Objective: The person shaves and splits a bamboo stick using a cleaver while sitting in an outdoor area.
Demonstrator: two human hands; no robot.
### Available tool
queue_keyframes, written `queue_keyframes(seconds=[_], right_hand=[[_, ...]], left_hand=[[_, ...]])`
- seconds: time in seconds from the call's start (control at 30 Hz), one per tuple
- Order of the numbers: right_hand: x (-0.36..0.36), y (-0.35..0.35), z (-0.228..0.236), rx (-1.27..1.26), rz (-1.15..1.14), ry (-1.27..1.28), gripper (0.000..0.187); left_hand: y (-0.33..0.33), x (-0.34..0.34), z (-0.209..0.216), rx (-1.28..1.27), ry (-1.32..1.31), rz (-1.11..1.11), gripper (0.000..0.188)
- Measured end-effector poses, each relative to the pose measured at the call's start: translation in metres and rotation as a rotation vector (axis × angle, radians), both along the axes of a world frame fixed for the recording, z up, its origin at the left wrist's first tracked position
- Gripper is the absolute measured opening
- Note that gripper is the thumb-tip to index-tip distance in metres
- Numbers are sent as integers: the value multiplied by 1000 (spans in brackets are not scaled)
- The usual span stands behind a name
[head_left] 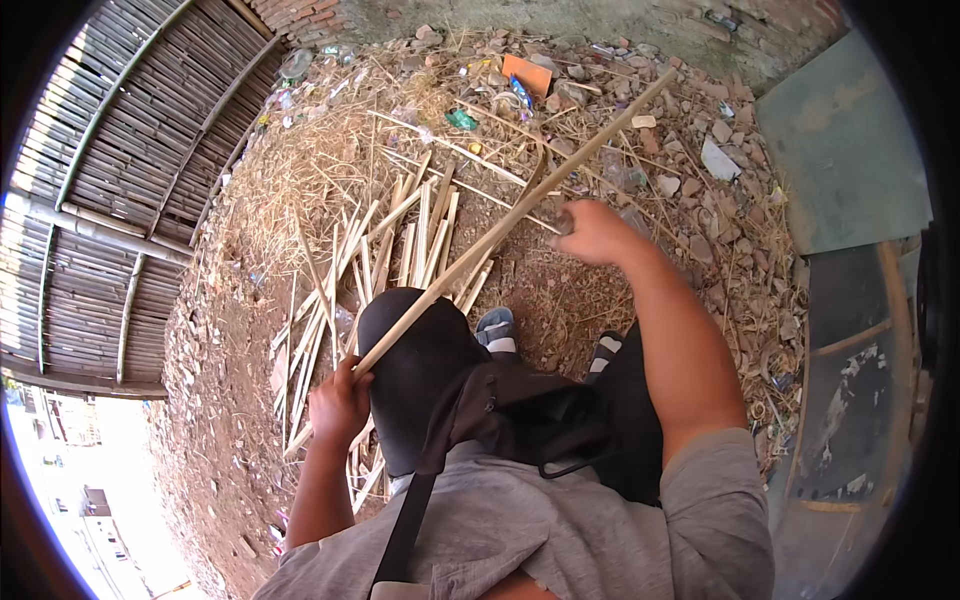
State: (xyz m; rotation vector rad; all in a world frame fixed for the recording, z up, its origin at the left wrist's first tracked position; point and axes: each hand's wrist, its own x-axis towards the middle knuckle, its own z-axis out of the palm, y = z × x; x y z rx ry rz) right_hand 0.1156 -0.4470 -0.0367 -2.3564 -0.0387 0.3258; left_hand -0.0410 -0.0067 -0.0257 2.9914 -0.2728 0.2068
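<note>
A long pale strip of wood or bamboo (470,255) slants from the lower left up to the far right, across my bent knee. Near its lower end, my left hand (338,402) is closed round it. Farther to the right, my right hand (597,233) is closed in a fist, just right of the strip. Something dark and small shows at its fingers, but I cannot make out what it is. Below the strip, a heap of split pale strips (425,235) lies on the ground, spreading past the left of my knee.
Dry straw (290,175) and rubble (700,215) cover the ground, with an orange-brown tile (527,75) and bits of litter at the far side. A bamboo slat fence (150,110) stands left, a wall (600,25) at the back, and grey-green sheet panels (850,150) at right.
</note>
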Motion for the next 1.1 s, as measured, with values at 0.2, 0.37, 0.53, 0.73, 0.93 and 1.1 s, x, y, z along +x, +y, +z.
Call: queue_keyframes(seconds=[0.2, 0.37, 0.53, 0.73, 0.93, 1.1], right_hand=[[-3, -6, -12, -57, -53, 19, 41], [-29, 64, 24, -239, 487, 29, 43], [9, -3, -22, 7, 129, -1, 55], [-3, -1, -6, -37, -20, -34, 47], [-23, 42, 25, -303, 376, -46, 30], [4, -9, -5, -80, -6, 47, 33]], left_hand=[[-8, 3, 9, 38, 23, 3, 28], [1, 3, 10, 68, 66, 23, 27], [8, 12, 0, -68, 142, 7, 25], [5, 16, 3, -101, 184, 14, 31], [1, 12, 27, -233, 359, 3, 39], [10, 16, 39, -249, 547, 39, 40]])
